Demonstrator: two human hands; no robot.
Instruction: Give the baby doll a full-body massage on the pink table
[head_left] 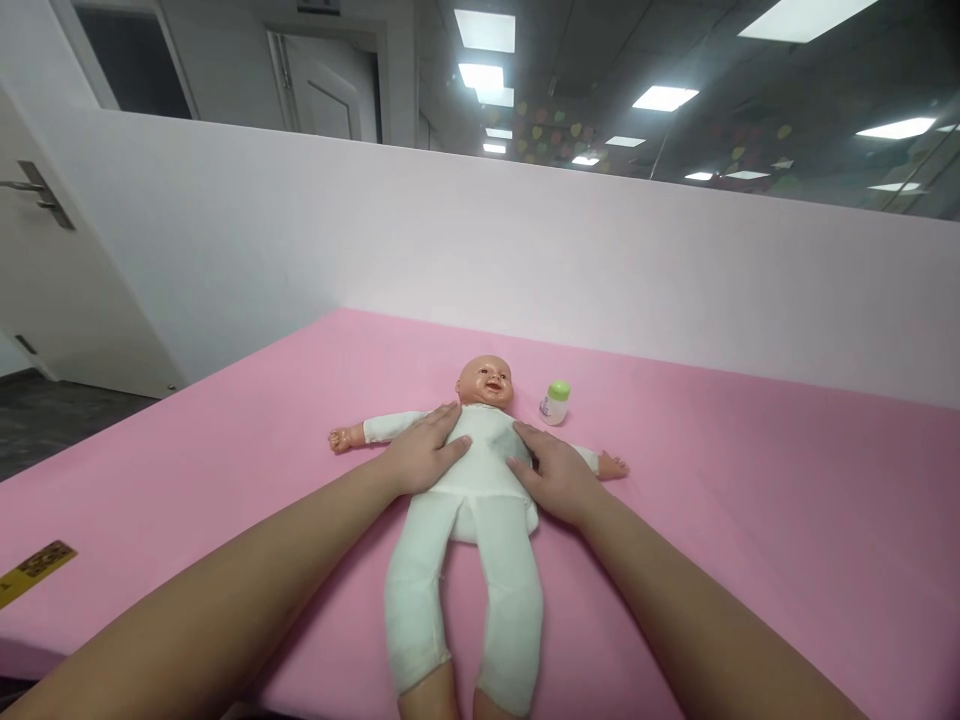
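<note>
A baby doll with a white cloth body lies face up, its head toward the wall and its arms spread to both sides. My left hand rests flat on the left side of its chest, thumb apart from the fingers. On the right side of the chest lies my right hand, its fingers extended and the thumb spread. Neither hand grips anything. A small clear bottle with a green cap stands just right of the doll's head, beyond my right hand.
The doll lies on a pink padded surface. A white wall rises behind it, with glass above. A yellow and black label is at the left front edge. A door stands at the far left.
</note>
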